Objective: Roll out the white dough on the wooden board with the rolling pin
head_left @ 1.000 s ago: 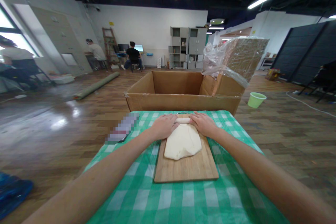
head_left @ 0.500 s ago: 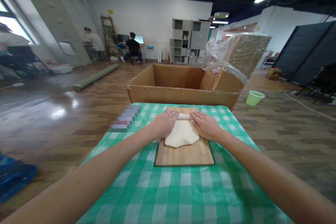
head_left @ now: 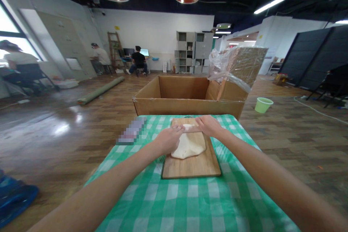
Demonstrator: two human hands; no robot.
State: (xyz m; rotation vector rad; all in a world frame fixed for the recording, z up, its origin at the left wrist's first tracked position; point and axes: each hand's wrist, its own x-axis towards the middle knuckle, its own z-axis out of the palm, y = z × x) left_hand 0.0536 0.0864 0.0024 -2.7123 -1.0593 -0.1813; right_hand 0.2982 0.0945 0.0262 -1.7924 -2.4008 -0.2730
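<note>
A sheet of pale dough (head_left: 189, 146) lies flat on a wooden cutting board (head_left: 191, 169), its near edge uneven. Across the dough's far part rests a light rolling pin (head_left: 192, 128) with white patches like flour on it. My left hand (head_left: 170, 139) is closed over the pin's left end, with its lower side against the dough's left edge. At the other end, my right hand (head_left: 210, 126) grips the pin with bent fingers. Both ends of the pin are hidden under my hands.
A green checked cloth (head_left: 174, 203) covers the table. A large open cardboard box (head_left: 187, 107) stands just beyond it. On the left edge lies a blurred-out flat item (head_left: 132, 130). A green bucket (head_left: 263, 106) stands on the floor at right. Several people sit farther back.
My right hand has shifted up and its fingers have bunched more around the pin's end. The pin now sits slightly askew. The whole view has tilted upward.
</note>
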